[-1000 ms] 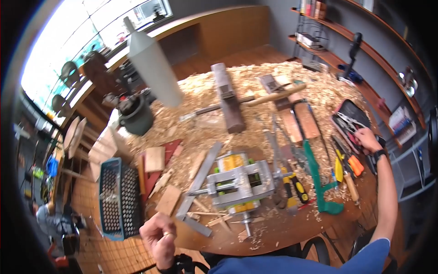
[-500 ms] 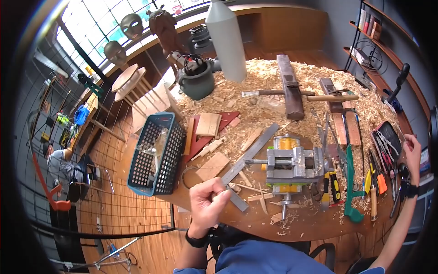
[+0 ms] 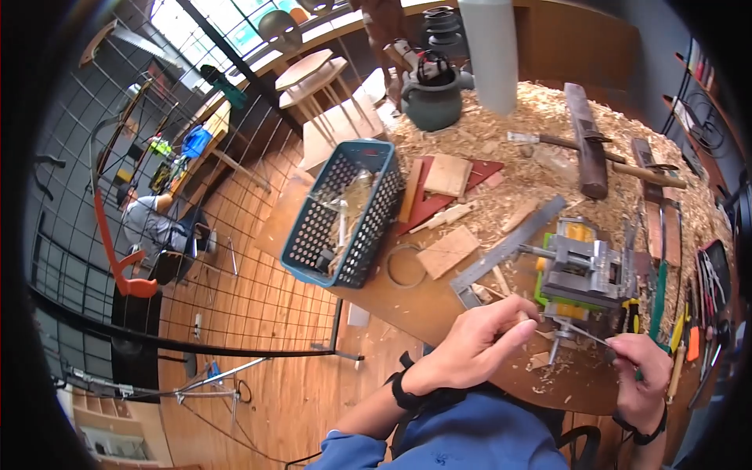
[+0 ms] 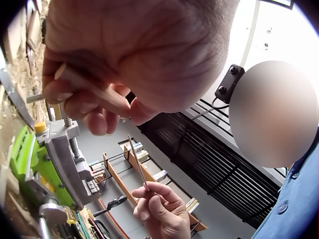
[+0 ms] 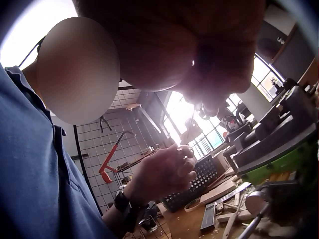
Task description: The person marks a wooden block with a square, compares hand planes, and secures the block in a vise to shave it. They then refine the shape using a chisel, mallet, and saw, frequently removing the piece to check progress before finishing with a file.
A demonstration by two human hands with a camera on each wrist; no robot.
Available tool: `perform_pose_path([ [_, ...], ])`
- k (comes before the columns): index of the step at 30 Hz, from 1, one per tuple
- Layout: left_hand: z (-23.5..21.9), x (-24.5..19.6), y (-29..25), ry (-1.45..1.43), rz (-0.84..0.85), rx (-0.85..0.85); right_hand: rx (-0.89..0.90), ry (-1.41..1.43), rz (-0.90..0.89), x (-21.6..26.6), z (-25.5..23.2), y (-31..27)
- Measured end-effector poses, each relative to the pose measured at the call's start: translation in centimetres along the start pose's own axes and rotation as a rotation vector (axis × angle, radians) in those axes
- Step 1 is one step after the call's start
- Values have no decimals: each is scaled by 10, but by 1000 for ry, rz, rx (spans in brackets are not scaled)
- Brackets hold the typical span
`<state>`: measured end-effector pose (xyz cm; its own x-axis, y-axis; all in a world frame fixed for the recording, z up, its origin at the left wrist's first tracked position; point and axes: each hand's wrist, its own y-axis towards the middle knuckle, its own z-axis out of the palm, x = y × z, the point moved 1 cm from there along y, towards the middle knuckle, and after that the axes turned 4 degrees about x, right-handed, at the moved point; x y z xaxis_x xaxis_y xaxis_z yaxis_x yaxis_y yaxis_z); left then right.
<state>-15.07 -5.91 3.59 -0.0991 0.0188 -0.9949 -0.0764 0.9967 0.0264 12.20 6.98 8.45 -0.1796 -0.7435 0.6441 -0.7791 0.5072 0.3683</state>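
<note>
My left hand [image 3: 474,345] is in front of the vise [image 3: 583,274], above the bench edge. Its curled fingers grip a small pale wooden piece [image 4: 94,92], clearest in the left wrist view. To the right, my right hand [image 3: 644,380] pinches a thin metal tool [image 3: 583,333], whose shaft points toward the left hand. A bit of green shows at the right palm. In the left wrist view the tool's tip stands apart from the wooden piece. The right wrist view leaves the right fingers dark and the tool hard to make out.
A perforated basket [image 3: 345,211] stands at the table's left edge. Near it are a metal ring [image 3: 406,265], wooden blocks [image 3: 448,252] and a steel square [image 3: 509,244]. Wood shavings [image 3: 501,153] cover the back; planes, a green-handled saw and other hand tools lie rightward.
My right hand has come from the tool pouch at the right to the front of the vise with the thin tool. The left hand has moved closer to the vise. The head view has swung left.
</note>
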Motion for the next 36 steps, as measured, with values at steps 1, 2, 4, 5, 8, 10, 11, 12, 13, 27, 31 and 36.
perform_pose_path([
  [1, -2, 0, 1, 29, 25, 9, 4, 7, -5, -1, -1, 2],
  [2, -3, 1, 3, 30, 24, 7, 4, 3, -5, -2, -2, 2],
  [4, -3, 3, 6, 52, 132, 20, -35, 11, 33, -1, 0, 1],
  [5, -4, 3, 8, 51, 130, 20, -33, 13, 35, -2, 0, 3],
  [8, -3, -6, 11, 84, 153, 67, -26, -4, 39, -5, -2, 5],
  [10, -4, -3, 14, 139, 277, 72, -35, -5, 69, -9, -2, 4],
  [11, -2, 1, 16, 124, 334, 56, -26, -10, 61, -12, -2, 7],
  [12, -3, 1, 17, 140, 383, 36, 21, -31, 50, -14, -4, 9],
  [13, -5, 0, 17, 128, 381, 20, 72, -52, 41, -17, -5, 10],
  [27, -40, 22, 17, 396, 532, -256, 301, -226, 185, 2, -5, 68],
  [31, -45, 26, 8, 385, 546, -255, 372, -254, -118, 71, 15, 179],
  [36, -38, 25, 5, 538, 541, -134, 647, -150, -595, 109, 146, 298],
])
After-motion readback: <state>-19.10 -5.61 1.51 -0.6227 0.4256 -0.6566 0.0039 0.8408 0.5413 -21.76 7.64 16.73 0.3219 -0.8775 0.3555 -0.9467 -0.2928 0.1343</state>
